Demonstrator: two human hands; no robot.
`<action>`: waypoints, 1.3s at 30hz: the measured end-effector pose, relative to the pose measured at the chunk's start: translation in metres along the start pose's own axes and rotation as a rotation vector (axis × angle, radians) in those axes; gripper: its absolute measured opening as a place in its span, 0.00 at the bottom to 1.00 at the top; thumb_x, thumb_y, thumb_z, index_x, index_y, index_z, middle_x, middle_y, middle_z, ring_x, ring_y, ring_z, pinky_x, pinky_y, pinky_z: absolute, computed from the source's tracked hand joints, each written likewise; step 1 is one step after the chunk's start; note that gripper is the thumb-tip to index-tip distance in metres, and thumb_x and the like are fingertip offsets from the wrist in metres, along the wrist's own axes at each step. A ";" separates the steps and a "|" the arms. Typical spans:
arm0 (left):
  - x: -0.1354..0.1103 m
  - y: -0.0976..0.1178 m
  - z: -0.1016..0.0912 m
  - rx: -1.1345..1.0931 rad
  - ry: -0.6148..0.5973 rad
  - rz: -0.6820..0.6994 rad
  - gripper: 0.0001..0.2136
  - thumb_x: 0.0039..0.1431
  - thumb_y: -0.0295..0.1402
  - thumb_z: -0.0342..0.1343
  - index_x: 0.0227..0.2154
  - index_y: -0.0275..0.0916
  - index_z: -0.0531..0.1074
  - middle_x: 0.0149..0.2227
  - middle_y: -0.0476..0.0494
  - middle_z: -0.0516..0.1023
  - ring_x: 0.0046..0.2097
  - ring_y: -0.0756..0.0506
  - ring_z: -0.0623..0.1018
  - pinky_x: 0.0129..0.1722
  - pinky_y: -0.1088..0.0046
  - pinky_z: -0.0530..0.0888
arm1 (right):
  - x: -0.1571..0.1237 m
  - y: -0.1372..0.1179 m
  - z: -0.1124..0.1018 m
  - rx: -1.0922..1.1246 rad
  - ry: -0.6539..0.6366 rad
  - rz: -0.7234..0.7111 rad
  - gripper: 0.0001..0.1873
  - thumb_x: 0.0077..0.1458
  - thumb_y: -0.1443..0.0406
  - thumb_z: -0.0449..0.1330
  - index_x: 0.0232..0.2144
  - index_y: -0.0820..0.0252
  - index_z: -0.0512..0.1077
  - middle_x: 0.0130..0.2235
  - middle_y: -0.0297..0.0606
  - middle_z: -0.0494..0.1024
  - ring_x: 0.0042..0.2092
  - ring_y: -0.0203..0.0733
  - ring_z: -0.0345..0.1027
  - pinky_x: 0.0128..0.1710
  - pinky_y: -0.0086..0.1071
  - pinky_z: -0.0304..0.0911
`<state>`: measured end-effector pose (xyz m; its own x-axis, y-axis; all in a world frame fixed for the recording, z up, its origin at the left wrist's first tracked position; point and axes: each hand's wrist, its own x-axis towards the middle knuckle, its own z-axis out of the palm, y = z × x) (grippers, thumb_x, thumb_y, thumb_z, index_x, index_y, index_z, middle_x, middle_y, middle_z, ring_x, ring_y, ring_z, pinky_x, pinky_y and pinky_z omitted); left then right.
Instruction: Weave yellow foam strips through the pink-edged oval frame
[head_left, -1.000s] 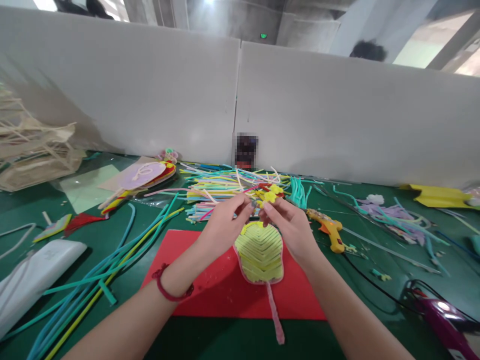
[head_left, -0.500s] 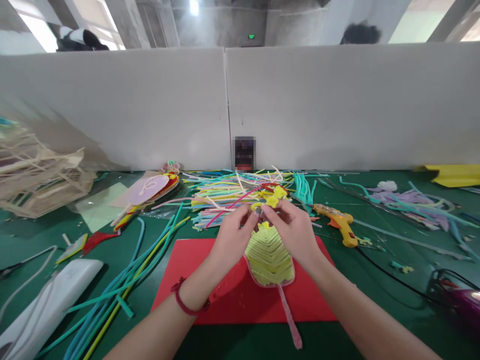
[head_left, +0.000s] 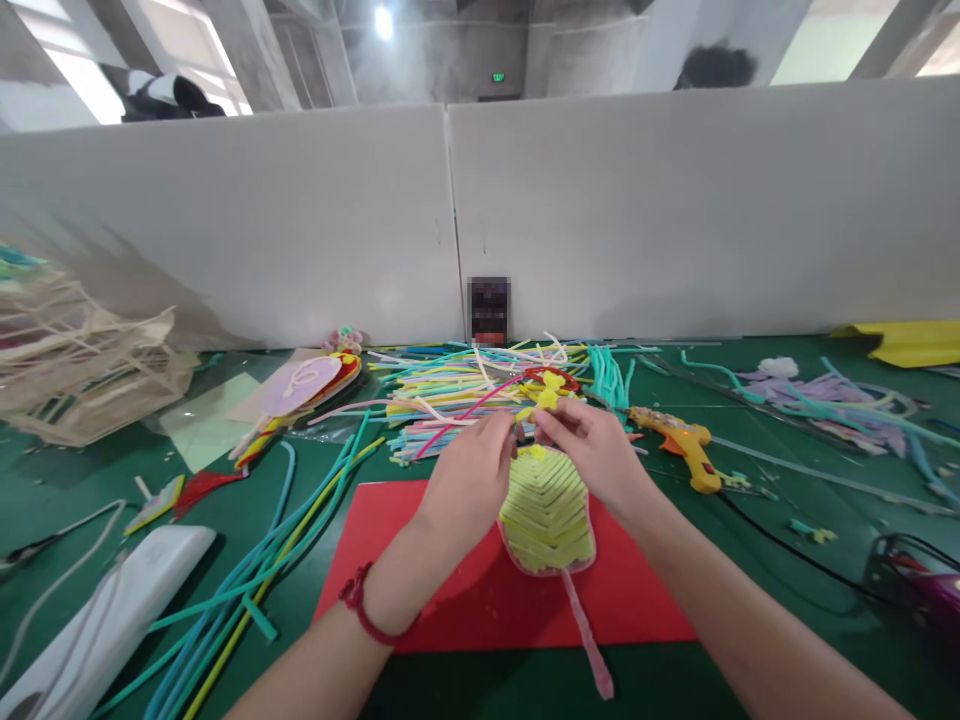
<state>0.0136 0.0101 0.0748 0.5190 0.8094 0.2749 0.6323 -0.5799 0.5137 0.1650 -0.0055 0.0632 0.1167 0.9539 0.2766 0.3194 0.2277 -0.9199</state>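
Both hands meet above the far end of a yellow-green fan (head_left: 546, 515), which has a pink rim and a pink fuzzy handle and lies on a red board (head_left: 450, 600). My left hand (head_left: 474, 470) pinches one end of a short yellow pipe cleaner (head_left: 525, 413); its fingertips are partly hidden. My right hand (head_left: 589, 445) pinches the same yellow piece from the other side, fingers closed. Just beyond the fingertips are yellow flower shapes (head_left: 553, 388); whether they join the held piece I cannot tell.
Many coloured pipe cleaners (head_left: 442, 390) lie behind the hands. A yellow glue gun (head_left: 686, 450) with a black cord rests at right. More blue and green stems (head_left: 255, 560), a white power strip (head_left: 112, 620) and a decorated purple fan (head_left: 300, 385) are on the left.
My left hand has turned so its back shows more and its fingers close over the yellow piece. My right fingers have shifted slightly. The view has moved a little.
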 end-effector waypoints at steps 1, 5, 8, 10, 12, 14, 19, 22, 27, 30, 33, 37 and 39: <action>0.000 -0.001 -0.002 0.022 -0.038 0.024 0.10 0.60 0.27 0.38 0.30 0.38 0.63 0.28 0.46 0.70 0.29 0.48 0.67 0.28 0.72 0.62 | 0.002 0.000 -0.004 -0.011 -0.034 0.016 0.16 0.52 0.57 0.55 0.19 0.61 0.66 0.21 0.32 0.71 0.25 0.36 0.66 0.28 0.30 0.60; 0.000 -0.007 -0.015 0.009 -0.220 0.175 0.10 0.59 0.26 0.39 0.30 0.39 0.65 0.29 0.48 0.71 0.30 0.48 0.68 0.30 0.73 0.62 | 0.005 -0.007 -0.021 -0.073 -0.219 -0.002 0.16 0.53 0.58 0.54 0.19 0.61 0.68 0.22 0.34 0.71 0.26 0.36 0.65 0.29 0.30 0.61; 0.000 -0.006 -0.025 -0.120 -0.315 0.176 0.12 0.62 0.31 0.39 0.29 0.39 0.66 0.30 0.49 0.72 0.32 0.49 0.70 0.32 0.74 0.63 | 0.004 -0.014 -0.029 -0.137 -0.326 -0.043 0.16 0.54 0.59 0.53 0.20 0.60 0.68 0.23 0.33 0.71 0.28 0.36 0.65 0.30 0.30 0.61; 0.000 -0.004 -0.028 -0.162 -0.288 0.112 0.13 0.62 0.36 0.39 0.29 0.39 0.66 0.29 0.49 0.71 0.31 0.49 0.69 0.31 0.74 0.63 | 0.004 -0.017 -0.031 -0.179 -0.354 -0.060 0.15 0.54 0.60 0.53 0.19 0.60 0.68 0.22 0.33 0.70 0.27 0.35 0.64 0.30 0.29 0.60; 0.000 -0.001 -0.028 -0.195 -0.253 0.068 0.13 0.62 0.37 0.39 0.29 0.39 0.66 0.29 0.49 0.70 0.31 0.49 0.68 0.30 0.73 0.63 | 0.003 -0.018 -0.030 -0.196 -0.368 -0.059 0.15 0.55 0.60 0.53 0.19 0.60 0.67 0.22 0.32 0.69 0.27 0.35 0.64 0.29 0.29 0.59; 0.001 0.000 -0.025 -0.233 -0.247 0.053 0.11 0.62 0.36 0.41 0.29 0.39 0.65 0.28 0.50 0.69 0.31 0.50 0.68 0.30 0.74 0.63 | 0.002 -0.018 -0.028 -0.195 -0.388 -0.056 0.15 0.55 0.61 0.53 0.20 0.60 0.67 0.22 0.32 0.69 0.27 0.34 0.64 0.29 0.29 0.59; 0.003 -0.003 -0.018 -0.409 -0.311 0.055 0.08 0.59 0.32 0.45 0.26 0.38 0.65 0.28 0.50 0.70 0.32 0.50 0.69 0.32 0.75 0.64 | 0.000 -0.017 -0.027 -0.216 -0.418 -0.073 0.15 0.55 0.60 0.53 0.20 0.60 0.66 0.22 0.31 0.68 0.27 0.34 0.62 0.28 0.28 0.58; 0.004 -0.005 -0.018 -0.552 -0.370 0.031 0.06 0.56 0.30 0.49 0.24 0.38 0.64 0.26 0.51 0.70 0.30 0.51 0.69 0.31 0.76 0.65 | -0.001 -0.019 -0.028 -0.196 -0.478 -0.098 0.14 0.55 0.61 0.54 0.20 0.60 0.66 0.22 0.30 0.66 0.26 0.33 0.61 0.26 0.27 0.58; 0.005 -0.004 -0.014 -0.648 -0.280 0.033 0.11 0.57 0.35 0.48 0.21 0.37 0.63 0.24 0.50 0.68 0.29 0.52 0.67 0.30 0.76 0.64 | -0.002 -0.023 -0.028 -0.123 -0.449 -0.093 0.14 0.55 0.61 0.53 0.20 0.60 0.67 0.23 0.31 0.68 0.27 0.34 0.62 0.27 0.27 0.59; 0.005 -0.002 -0.011 -0.593 -0.160 0.028 0.12 0.57 0.36 0.47 0.21 0.37 0.61 0.22 0.52 0.63 0.26 0.52 0.64 0.27 0.76 0.61 | -0.002 -0.022 -0.025 -0.078 -0.427 -0.088 0.13 0.55 0.62 0.53 0.21 0.60 0.67 0.23 0.31 0.68 0.28 0.34 0.63 0.29 0.27 0.60; 0.005 -0.001 -0.009 -0.603 -0.173 0.006 0.11 0.58 0.34 0.47 0.21 0.37 0.59 0.21 0.53 0.62 0.26 0.52 0.62 0.26 0.75 0.60 | -0.001 -0.018 -0.023 -0.062 -0.445 -0.063 0.13 0.55 0.62 0.53 0.21 0.61 0.67 0.23 0.32 0.68 0.28 0.34 0.63 0.30 0.28 0.60; 0.006 -0.003 -0.013 -0.716 -0.285 -0.016 0.11 0.60 0.33 0.42 0.23 0.37 0.60 0.24 0.51 0.63 0.28 0.52 0.65 0.30 0.74 0.63 | 0.000 -0.016 -0.022 -0.064 -0.445 -0.028 0.13 0.55 0.62 0.53 0.21 0.61 0.67 0.24 0.32 0.68 0.28 0.35 0.63 0.30 0.29 0.59; 0.006 -0.007 -0.016 -0.760 -0.340 0.007 0.11 0.61 0.33 0.42 0.25 0.36 0.62 0.25 0.50 0.64 0.29 0.52 0.66 0.32 0.74 0.64 | 0.000 -0.017 -0.024 -0.069 -0.441 -0.011 0.14 0.55 0.61 0.53 0.20 0.61 0.66 0.23 0.32 0.67 0.28 0.34 0.62 0.30 0.29 0.58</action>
<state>0.0034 0.0201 0.0858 0.7436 0.6635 0.0824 0.1307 -0.2651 0.9553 0.1818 -0.0138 0.0856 -0.2949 0.9470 0.1272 0.3818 0.2388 -0.8929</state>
